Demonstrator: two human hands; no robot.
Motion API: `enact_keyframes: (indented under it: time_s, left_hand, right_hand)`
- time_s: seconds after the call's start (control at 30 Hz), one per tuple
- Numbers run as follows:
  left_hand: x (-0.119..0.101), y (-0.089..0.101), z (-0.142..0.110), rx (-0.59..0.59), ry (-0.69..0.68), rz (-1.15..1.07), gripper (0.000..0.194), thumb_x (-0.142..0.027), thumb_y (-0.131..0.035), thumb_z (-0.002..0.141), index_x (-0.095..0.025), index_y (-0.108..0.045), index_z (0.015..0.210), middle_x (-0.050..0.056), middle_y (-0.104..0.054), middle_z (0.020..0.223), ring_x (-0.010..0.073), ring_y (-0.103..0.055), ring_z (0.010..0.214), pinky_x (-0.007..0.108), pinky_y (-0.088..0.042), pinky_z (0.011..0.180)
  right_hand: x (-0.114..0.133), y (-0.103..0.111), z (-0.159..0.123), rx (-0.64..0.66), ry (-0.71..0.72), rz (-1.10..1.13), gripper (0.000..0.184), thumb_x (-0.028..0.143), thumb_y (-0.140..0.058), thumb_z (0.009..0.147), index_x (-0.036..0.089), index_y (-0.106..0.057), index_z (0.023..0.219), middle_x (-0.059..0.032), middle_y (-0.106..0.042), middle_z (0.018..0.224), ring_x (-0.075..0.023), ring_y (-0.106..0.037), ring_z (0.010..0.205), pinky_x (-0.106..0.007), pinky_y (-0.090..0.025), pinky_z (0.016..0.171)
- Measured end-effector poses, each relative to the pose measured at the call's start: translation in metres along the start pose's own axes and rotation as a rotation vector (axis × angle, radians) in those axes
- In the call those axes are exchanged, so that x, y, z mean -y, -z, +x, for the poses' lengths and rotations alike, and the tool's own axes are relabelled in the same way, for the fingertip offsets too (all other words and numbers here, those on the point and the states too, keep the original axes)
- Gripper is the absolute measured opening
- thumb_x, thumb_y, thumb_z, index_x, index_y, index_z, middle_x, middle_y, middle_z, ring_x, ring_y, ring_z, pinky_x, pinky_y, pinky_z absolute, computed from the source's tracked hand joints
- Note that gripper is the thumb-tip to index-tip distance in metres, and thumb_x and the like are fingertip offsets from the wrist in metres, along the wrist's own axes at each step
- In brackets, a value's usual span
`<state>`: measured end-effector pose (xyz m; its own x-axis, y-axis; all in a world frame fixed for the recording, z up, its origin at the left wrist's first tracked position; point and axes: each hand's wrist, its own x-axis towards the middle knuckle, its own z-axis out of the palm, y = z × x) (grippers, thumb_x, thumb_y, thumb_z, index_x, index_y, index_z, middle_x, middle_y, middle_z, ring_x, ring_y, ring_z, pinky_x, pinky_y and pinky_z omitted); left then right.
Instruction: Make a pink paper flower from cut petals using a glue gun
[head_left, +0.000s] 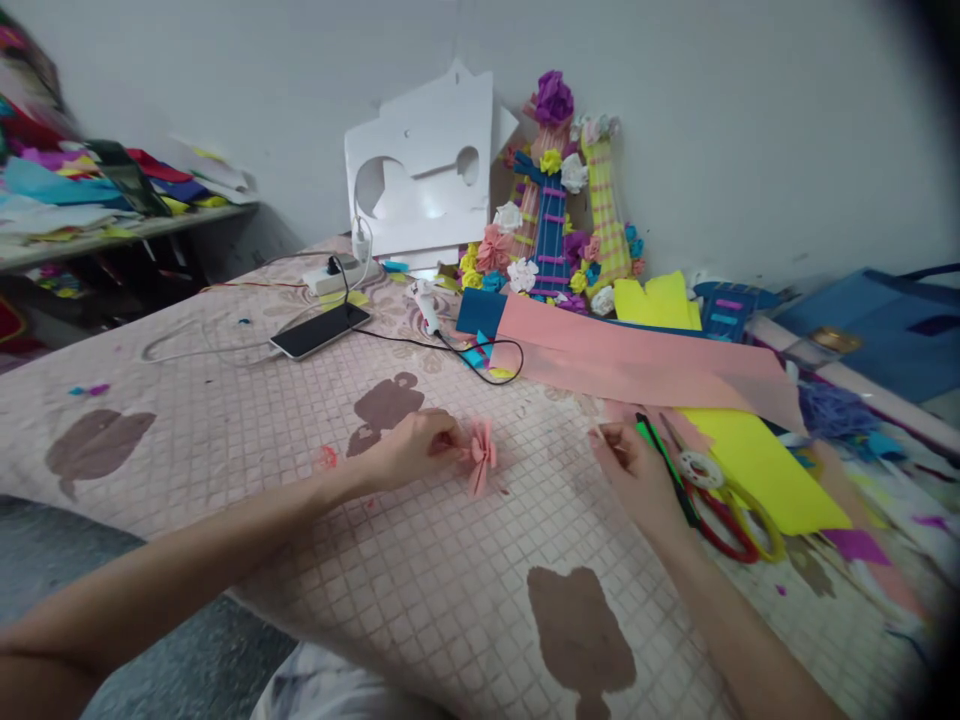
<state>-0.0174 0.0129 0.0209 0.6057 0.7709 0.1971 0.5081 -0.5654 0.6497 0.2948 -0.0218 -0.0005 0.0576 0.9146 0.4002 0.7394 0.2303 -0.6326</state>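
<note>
- Nearest, the tabletop (420,600) wears a pale checked cloth with brown motifs, its near edge sloping across the person's lap.
- Scissors (739,550) with red and yellow loops lie toward the right edge, beside a tape roll (700,470) and a slim green-and-black tool (666,465).
- The right hand (634,475) is just left of that tool, fingers curled in; I cannot tell whether it grips the pale sliver at its fingertips.
- The left hand (420,445) pinches a pink paper flower (482,457) by one end, over the middle of the tabletop.
- Behind the right hand, a long pink sheet (637,355) stretches toward the right edge.
- Farther left lie a phone (320,330) and a white glue gun (424,305).
- Along the far edge, a white cut-out board (442,190) and flower-trimmed paper guitars (551,235) lean near the wall.
</note>
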Motion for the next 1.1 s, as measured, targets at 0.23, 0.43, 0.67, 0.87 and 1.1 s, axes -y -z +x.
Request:
enact_keyframes:
  time_s: [0.23,0.43,0.67,0.87,1.1]
  left_hand:
    - [-0.006,-0.01,-0.016,-0.246,-0.096,0.107,0.016,-0.018,-0.056,0.082,-0.017,-0.058,0.098,0.006,-0.06,0.095,0.0192,-0.056,0.091,0.034,-0.047,0.078]
    - [-0.026,-0.023,-0.031,-0.194,-0.13,0.158,0.006,-0.018,-0.056,0.084,-0.018,-0.056,0.089,0.005,-0.061,0.091,0.0196,-0.054,0.088,0.035,-0.043,0.08]
    - [-0.033,-0.033,-0.035,-0.152,-0.057,0.289,0.027,-0.039,-0.066,0.077,-0.017,-0.052,0.086,0.003,-0.06,0.084,0.0213,-0.052,0.083,0.038,-0.037,0.078]
    - [-0.03,-0.035,-0.035,-0.111,-0.043,0.294,0.021,-0.036,-0.064,0.078,-0.017,-0.054,0.079,0.003,-0.063,0.08,0.0202,-0.052,0.08,0.037,-0.035,0.076]
    - [-0.025,-0.039,-0.037,-0.122,-0.074,0.311,0.013,-0.026,-0.062,0.079,-0.019,-0.061,0.09,0.004,-0.067,0.088,0.0217,-0.054,0.086,0.039,-0.034,0.082]
  right_hand:
    - [0.055,-0.016,-0.014,0.275,-0.031,0.194,0.015,0.033,-0.047,0.088,0.02,-0.055,0.087,-0.001,-0.061,0.076,-0.0148,-0.057,0.069,-0.026,-0.045,0.062]
    - [0.074,-0.018,-0.03,0.32,0.041,0.156,0.014,0.029,-0.045,0.089,0.02,-0.055,0.084,0.0016,-0.053,0.068,-0.0126,-0.049,0.061,-0.023,-0.039,0.057]
    - [0.078,-0.027,-0.037,0.332,0.121,0.079,0.013,0.026,-0.042,0.091,0.021,-0.054,0.091,-0.0002,-0.059,0.078,-0.0136,-0.054,0.069,-0.024,-0.041,0.063]
    - [0.09,-0.037,-0.038,0.366,0.104,0.031,0.008,0.027,-0.052,0.083,0.022,-0.052,0.078,0.0041,-0.054,0.064,-0.0111,-0.047,0.055,-0.023,-0.034,0.054]
    - [0.103,-0.056,-0.037,0.399,0.107,-0.051,0.011,0.031,-0.056,0.08,0.021,-0.056,0.075,0.0044,-0.056,0.059,-0.0104,-0.048,0.052,-0.023,-0.031,0.052]
